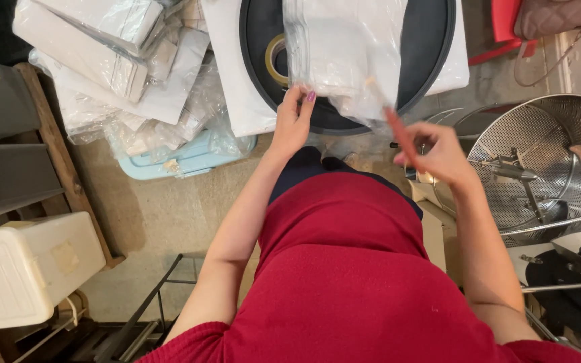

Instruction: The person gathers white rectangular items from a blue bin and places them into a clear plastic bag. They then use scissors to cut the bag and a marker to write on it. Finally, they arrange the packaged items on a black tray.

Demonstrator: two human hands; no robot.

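**Clear bag held over the round dark plate in a crowded workroom**

You stand on a worn beige floor (163,215) in a cramped room, looking straight down past your red top. Ahead of you is a white machine top (230,81) with a round dark plate (432,40) set into it; a roll of tape (276,59) lies on the plate.

Your left hand (294,121) pinches the lower left corner of a clear plastic bag (344,54), fingers closed on its edge, and the bag hangs over the plate. Your right hand (438,151) is curled around a thin red stick-like tool (398,131), blurred, its tip reaching up to the bag's lower edge.

To your left, a heap of wrapped white packets (109,54) spills over a pale blue tray (183,161). Further left, a wooden shelf frame (62,154) carries grey bins (8,175), and a white plastic box (28,269) sits near your elbow. To your right stands a perforated steel drum (546,154) with metal paddles inside, just beside your right wrist. A pink quilted bag (559,17) hangs at the upper right.
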